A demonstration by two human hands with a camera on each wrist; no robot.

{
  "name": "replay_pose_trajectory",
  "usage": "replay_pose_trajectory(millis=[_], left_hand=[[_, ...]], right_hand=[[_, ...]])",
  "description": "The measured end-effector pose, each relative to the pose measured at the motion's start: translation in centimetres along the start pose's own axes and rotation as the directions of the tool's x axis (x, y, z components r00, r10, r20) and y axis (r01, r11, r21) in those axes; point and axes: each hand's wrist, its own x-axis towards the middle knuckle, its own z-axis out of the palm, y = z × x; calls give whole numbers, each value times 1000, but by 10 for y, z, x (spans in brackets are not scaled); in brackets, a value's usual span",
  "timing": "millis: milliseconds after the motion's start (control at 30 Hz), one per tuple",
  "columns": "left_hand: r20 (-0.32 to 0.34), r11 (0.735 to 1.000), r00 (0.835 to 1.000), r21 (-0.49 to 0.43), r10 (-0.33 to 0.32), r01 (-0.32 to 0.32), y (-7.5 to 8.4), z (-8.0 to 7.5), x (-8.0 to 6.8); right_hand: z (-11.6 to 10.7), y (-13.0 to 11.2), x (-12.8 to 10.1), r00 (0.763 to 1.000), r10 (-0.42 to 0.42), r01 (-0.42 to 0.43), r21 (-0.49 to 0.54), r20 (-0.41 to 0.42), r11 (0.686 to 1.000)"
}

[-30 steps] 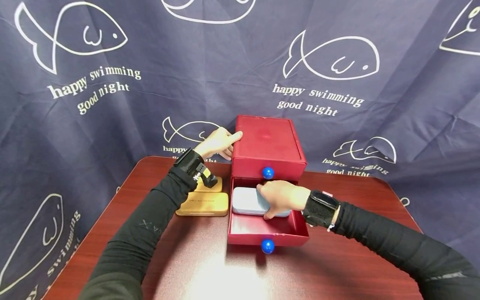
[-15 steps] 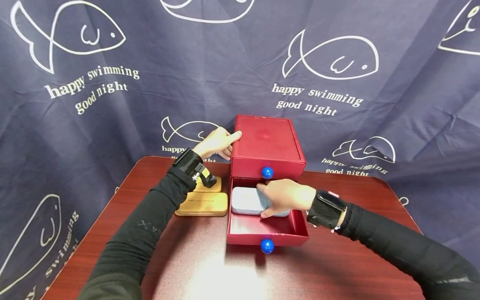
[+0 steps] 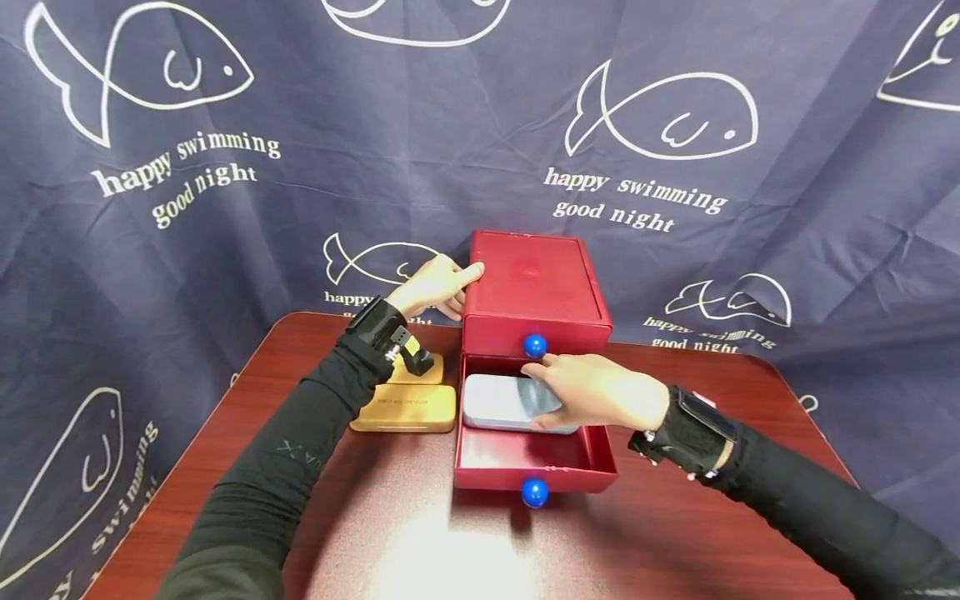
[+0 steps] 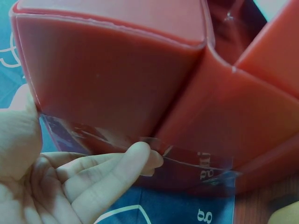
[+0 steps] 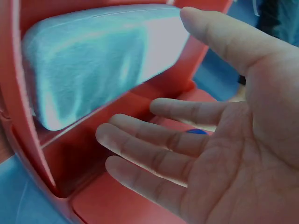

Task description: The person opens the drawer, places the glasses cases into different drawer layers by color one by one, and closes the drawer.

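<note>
A red two-drawer box stands mid-table with its lower drawer pulled out. A pale blue-grey case lies flat at the back of that drawer. My right hand hovers over the case's right end with straight, spread fingers and holds nothing. In the right wrist view its palm is open and apart from the case. My left hand rests against the box's upper left corner. Its fingers touch the box's side wall.
Each drawer front carries a blue ball knob, upper and lower. Two tan flat cases lie on the dark red table left of the box. A navy fish-print cloth hangs behind.
My right hand has let go of the pale case, straightened its fingers and drawn back to the right. The case stays in the drawer. The left hand has not moved.
</note>
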Motion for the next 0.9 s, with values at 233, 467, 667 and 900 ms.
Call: replay_pose_trajectory(millis=[233,467,667,900], left_hand=[[-3,1000,1000,5,-8,8,1,0,-2],[-5,1000,1000,12,-9,9,1,0,-3],[-2,1000,1000,12,-13,13,2,0,-3],[-2,1000,1000,-7,-11,11,1,1,-3]], right_hand=[[-8,-4,-21,991,-35,37,10,-132,999],[-10,-13,-40,937,-117,110,-40,-330,993],[-2,-26,-52,874,-135,115,-71,-466,991],[19,-44,-58,760,-252,195,-159,-599,968]])
